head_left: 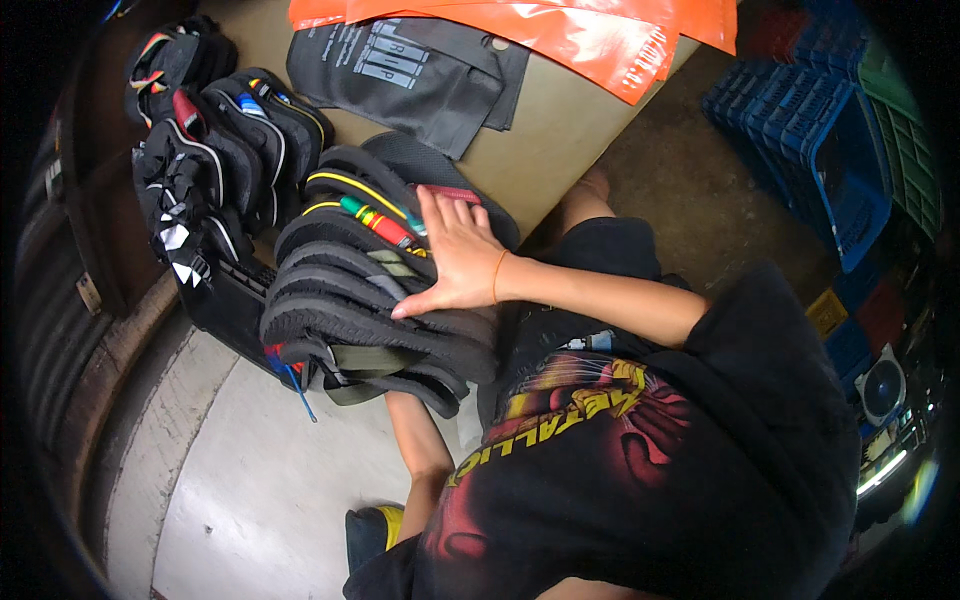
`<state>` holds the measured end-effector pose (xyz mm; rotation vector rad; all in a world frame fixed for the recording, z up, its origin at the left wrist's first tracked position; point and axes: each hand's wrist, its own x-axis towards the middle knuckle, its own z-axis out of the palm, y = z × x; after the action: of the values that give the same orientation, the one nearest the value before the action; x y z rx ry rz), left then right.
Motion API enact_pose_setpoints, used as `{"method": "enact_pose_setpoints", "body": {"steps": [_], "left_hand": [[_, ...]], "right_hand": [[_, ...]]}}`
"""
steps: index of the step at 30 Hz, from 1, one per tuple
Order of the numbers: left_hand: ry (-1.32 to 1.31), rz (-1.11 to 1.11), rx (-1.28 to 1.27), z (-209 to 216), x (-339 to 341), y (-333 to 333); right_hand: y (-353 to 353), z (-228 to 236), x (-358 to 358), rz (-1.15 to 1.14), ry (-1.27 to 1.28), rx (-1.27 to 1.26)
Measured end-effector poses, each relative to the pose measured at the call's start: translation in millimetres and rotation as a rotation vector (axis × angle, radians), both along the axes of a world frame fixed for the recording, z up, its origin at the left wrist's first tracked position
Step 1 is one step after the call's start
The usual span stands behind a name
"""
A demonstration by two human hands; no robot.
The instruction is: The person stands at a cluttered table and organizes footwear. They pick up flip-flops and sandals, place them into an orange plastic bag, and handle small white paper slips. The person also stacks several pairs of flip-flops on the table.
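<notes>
One view, head cam: right hand [450,245] fingers and thumb spread against the stack of black sandals [350,315], left hand hidden behind that stack, so can't tell its grip. Beyond the right hand, orange bags [590,35] on a tan table [570,125] run out of frame; blue crates [800,115] sit off to its right.

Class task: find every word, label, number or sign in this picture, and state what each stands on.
Shirt: large yellow lettering across the front; wording not copied out here.
Black packaging: pale block lettering, not copied out; the finer lines beside it are too small to read.
Orange packaging: white characters near its lower corner, too small to read surely.
Striped strap on the stacked sandals: dark marks, too small to read.
</notes>
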<state>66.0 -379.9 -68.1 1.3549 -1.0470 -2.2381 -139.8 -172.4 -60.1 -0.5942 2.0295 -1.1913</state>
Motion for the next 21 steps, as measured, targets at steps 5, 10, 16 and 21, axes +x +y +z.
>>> {"method": "enact_pose_setpoints", "body": {"steps": [5,10,16,21], "left_hand": [[0.008,0.02,-0.001,2,0,1],[0.009,0.017,-0.002,2,-3,4],[0.019,0.015,-0.005,1,-6,5],[0.031,0.017,-0.009,0,-4,5]], "right_hand": [[8,-31,-12,-0.017,-0.107,-0.024],[18,-59,-12,-0.014,-0.011,-0.111],[35,-80,-23,-0.313,-0.058,-0.153],[43,-61,-19,-0.344,-0.062,-0.257]]}}
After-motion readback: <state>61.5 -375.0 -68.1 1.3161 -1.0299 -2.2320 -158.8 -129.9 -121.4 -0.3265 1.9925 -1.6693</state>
